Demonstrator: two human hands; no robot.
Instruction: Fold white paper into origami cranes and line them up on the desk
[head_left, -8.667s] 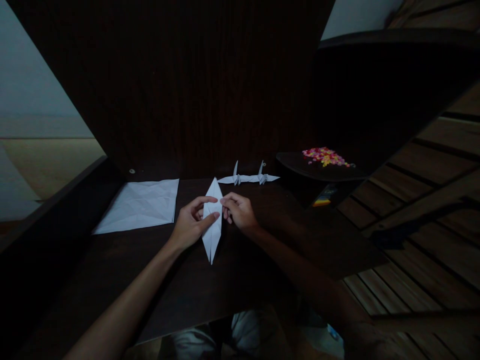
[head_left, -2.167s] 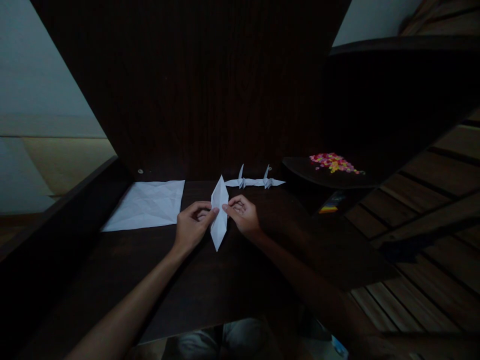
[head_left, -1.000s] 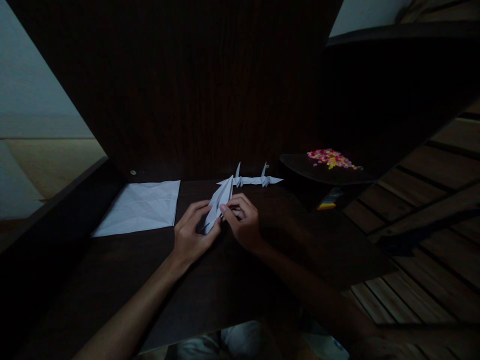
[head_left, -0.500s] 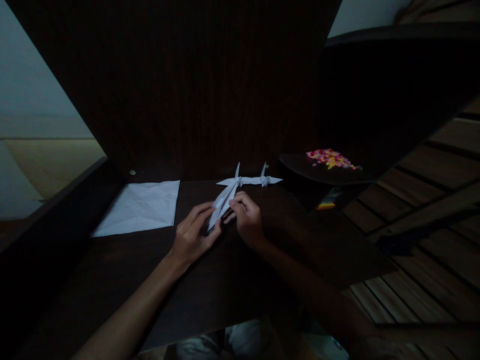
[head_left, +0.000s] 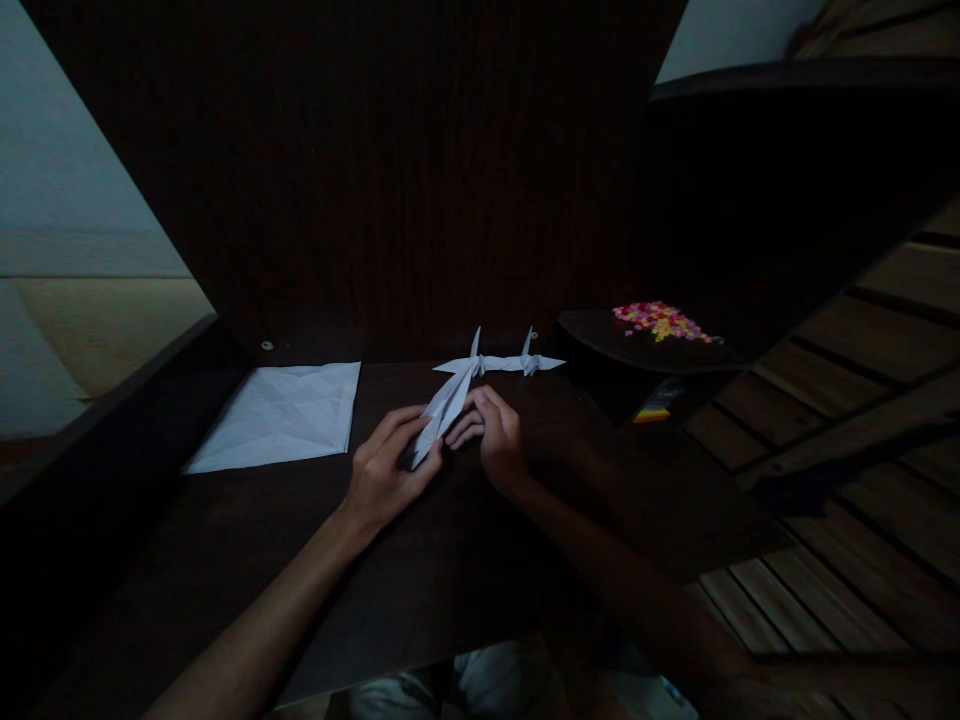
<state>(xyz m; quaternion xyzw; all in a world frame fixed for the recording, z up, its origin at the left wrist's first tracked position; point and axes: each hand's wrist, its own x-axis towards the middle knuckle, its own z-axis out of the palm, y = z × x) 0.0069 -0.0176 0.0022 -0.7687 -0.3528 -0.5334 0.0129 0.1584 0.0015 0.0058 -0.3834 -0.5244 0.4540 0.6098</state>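
Note:
A narrow, pointed strip of folded white paper (head_left: 444, 408) lies slantwise between my hands, its upper tip reaching toward two paper cranes. My left hand (head_left: 390, 462) grips its lower left part, thumb at the bottom end and fingers along the side. At its right edge is my right hand (head_left: 495, 435), loosely curled, with the thumb lifted off the paper; whether the fingertips touch the edge is unclear. Behind, one folded paper crane (head_left: 475, 350) stands partly covered by the strip's tip. Another paper crane (head_left: 529, 358) is just right of it.
Creased white paper sheets (head_left: 289, 415) lie at the left of the dark table (head_left: 300, 570). A raised side board (head_left: 112, 400) bounds the left. On a corner shelf (head_left: 592, 328) at right sit small pink, red and yellow pieces (head_left: 664, 320). A tall dark panel (head_left: 375, 180) stands behind.
My right thumb has come off the folded paper and moved slightly right, and its fingers have shifted a little. My left hand keeps its grip. The cranes and sheets stay put.

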